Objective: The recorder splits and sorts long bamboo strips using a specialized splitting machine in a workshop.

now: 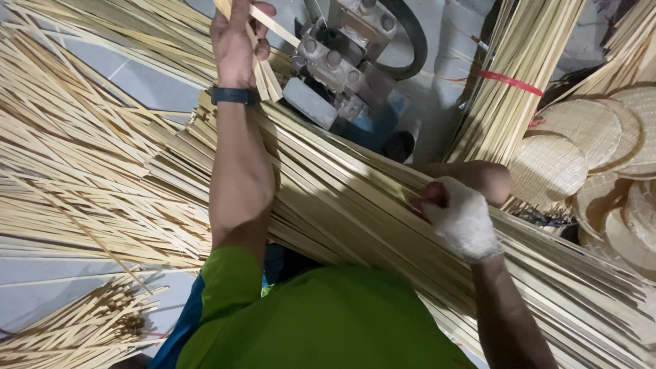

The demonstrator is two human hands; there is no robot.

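My left hand (236, 37) is stretched far forward, with a dark band on its wrist. It grips a few pale bamboo strips (263, 72) beside a grey metal machine (342, 65). My right hand (458, 215), wrapped in white cloth, rests fingers-down on a thick pile of long bamboo strips (355, 198) that lies across my lap. Its fingertips pinch at the top strips of that pile. A green shirt covers my chest at the bottom of the view.
Loose bamboo strips (75, 164) cover the grey floor at the left. A bundle of strips tied with red string (512, 82) leans at the upper right. Several round woven trays (601, 143) are stacked at the right. A black wheel (410, 41) sits on the machine.
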